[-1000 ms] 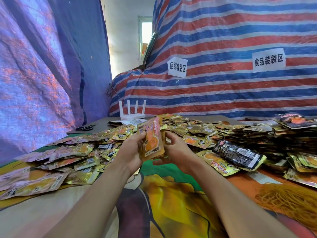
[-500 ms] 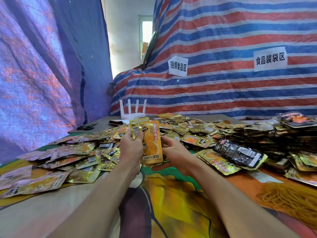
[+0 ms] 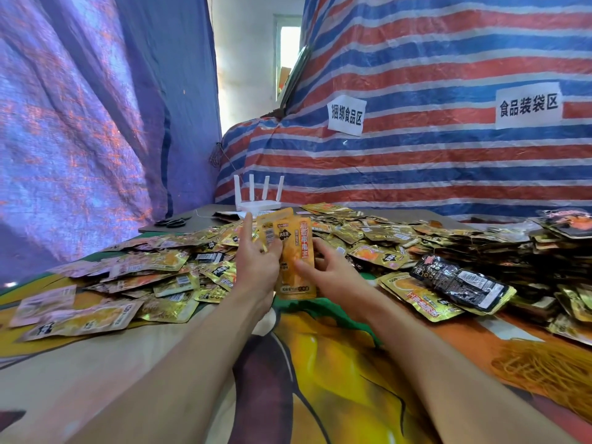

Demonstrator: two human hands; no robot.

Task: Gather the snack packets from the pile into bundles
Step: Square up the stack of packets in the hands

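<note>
A small stack of orange and gold snack packets [image 3: 296,251] stands upright above the table's middle. My left hand [image 3: 256,264] grips its left side, thumb across the front and index finger straight up. My right hand [image 3: 330,267] holds the stack's right edge, thumb on the front and fingers behind. A wide pile of gold snack packets [image 3: 362,238] spreads across the table behind my hands, with loose ones [image 3: 153,274] to the left.
Tied bundles [image 3: 557,251] are stacked at the right, with a black packet [image 3: 461,283] on gold ones in front. A heap of yellow rubber bands [image 3: 544,370] lies at the near right. A white router [image 3: 256,203] and scissors [image 3: 171,223] sit at the back.
The packet stack has turned upright and a second packet now shows behind its left side. My left index finger has straightened upward. My right thumb has come onto the front.
</note>
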